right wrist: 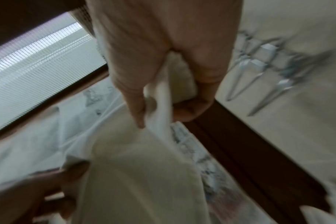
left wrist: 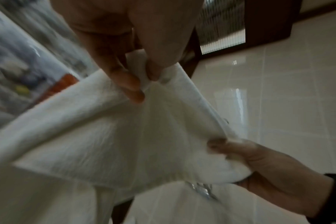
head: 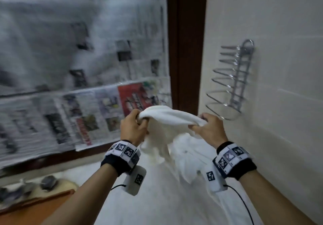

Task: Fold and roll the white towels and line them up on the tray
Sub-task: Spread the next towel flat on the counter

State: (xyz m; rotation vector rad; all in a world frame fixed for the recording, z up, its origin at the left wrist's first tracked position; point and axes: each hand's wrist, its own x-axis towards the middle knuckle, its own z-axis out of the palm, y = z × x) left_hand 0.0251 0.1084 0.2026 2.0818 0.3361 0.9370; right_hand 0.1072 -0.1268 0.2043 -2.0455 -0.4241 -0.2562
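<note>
Both forearms are raised in front of the body, roughly parallel, with the hands held level and apart at about chest height. The left hand [head: 132, 128] has its fingers curled inward, and the thumb and fingertips [left wrist: 132, 89] pinch one bunched corner of a white towel [head: 167, 118]. The right hand [head: 209, 128] mirrors this pose: its fingers are closed round the opposite end of the towel, with the fabric emerging between thumb and forefinger, as the right wrist view confirms. The towel is held in the air between the two hands; its upper edge spans from hand to hand in a loose, twisted band, and the remainder hangs below in slack folds. It is clear of any surface at the gripped edge; whether the hanging part touches the white cloth [head: 190, 161] below cannot be determined, since motion blur merges the two. Each wrist carries a black band with a ring of printed square markers, and a small white module hangs beneath each band with a thin black cable. A chrome wire rack [head: 232, 79] is fixed to the tiled wall [head: 279, 32] just to the right of the right hand. Newspaper sheets [head: 70, 67] cover the surface to the left, beside a dark wooden frame [head: 185, 41]. No tray can be identified.
</note>
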